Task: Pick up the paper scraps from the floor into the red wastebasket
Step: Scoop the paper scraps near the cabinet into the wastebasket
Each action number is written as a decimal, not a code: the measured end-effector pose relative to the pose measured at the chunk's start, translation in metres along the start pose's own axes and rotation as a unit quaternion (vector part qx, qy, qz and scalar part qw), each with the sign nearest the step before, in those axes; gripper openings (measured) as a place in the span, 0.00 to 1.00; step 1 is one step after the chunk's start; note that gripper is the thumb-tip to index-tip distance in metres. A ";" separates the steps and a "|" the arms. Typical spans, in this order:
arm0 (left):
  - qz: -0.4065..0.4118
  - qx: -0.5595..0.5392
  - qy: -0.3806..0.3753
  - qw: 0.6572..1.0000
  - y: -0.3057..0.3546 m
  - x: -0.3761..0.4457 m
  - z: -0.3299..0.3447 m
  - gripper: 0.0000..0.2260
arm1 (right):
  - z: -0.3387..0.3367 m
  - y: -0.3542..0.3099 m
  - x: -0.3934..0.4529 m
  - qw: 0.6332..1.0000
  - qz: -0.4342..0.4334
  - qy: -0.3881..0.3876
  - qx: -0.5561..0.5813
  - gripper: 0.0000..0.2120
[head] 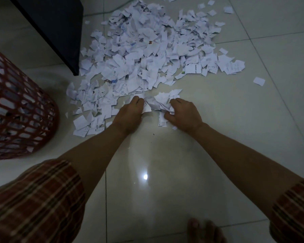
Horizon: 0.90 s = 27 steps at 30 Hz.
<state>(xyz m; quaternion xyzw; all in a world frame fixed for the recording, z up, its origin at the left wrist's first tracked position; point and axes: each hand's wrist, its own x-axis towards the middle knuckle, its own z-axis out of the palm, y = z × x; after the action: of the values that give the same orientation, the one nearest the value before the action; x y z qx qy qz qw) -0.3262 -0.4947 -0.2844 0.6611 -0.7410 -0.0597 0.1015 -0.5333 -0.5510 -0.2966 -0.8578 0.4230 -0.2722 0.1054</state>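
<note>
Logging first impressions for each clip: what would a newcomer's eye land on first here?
A wide heap of white paper scraps covers the tiled floor ahead. At its near edge the left hand and right hand each hold a bunch of scraps. A red wastebasket, already holding paper, stands at far left.

My feed is dim, with a cool grey cast. The glossy floor tiles give back one small bright glare spot near me, wrapped in a pale haze, so light seems to come from overhead. The white paper scraps are the brightest area. The cabinet at far left is almost black. Tile seams bow toward the edges from the wide lens. The plaid sleeves and the red basket look soft and smeared.
</note>
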 end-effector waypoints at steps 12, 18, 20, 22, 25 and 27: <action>0.036 -0.036 0.042 0.998 -0.010 -0.015 -0.030 0.12 | -0.029 -0.027 0.020 0.998 0.014 0.025 0.047 0.11; 0.083 -0.035 0.104 0.990 -0.009 -0.017 -0.082 0.09 | -0.055 -0.058 0.044 0.994 -0.016 0.084 0.068 0.12; 0.091 -0.047 0.127 0.987 -0.007 -0.017 -0.104 0.07 | -0.071 -0.070 0.055 0.992 -0.033 0.103 0.071 0.10; 0.100 -0.053 0.144 0.983 -0.005 -0.016 -0.121 0.06 | -0.087 -0.078 0.065 0.989 -0.043 0.122 0.074 0.08; 0.110 -0.053 0.161 0.979 -0.002 -0.017 -0.153 0.07 | -0.107 -0.090 0.081 0.985 -0.048 0.152 0.071 0.10; 0.132 -0.043 0.183 0.973 -0.001 -0.018 -0.181 0.07 | -0.121 -0.105 0.095 0.983 -0.052 0.163 0.070 0.08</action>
<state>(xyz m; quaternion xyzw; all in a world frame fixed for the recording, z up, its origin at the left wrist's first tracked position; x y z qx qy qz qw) -0.2814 -0.4691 -0.1097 0.5519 -0.7876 0.0442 0.2705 -0.4838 -0.5545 -0.1170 -0.8130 0.3692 -0.4429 0.0807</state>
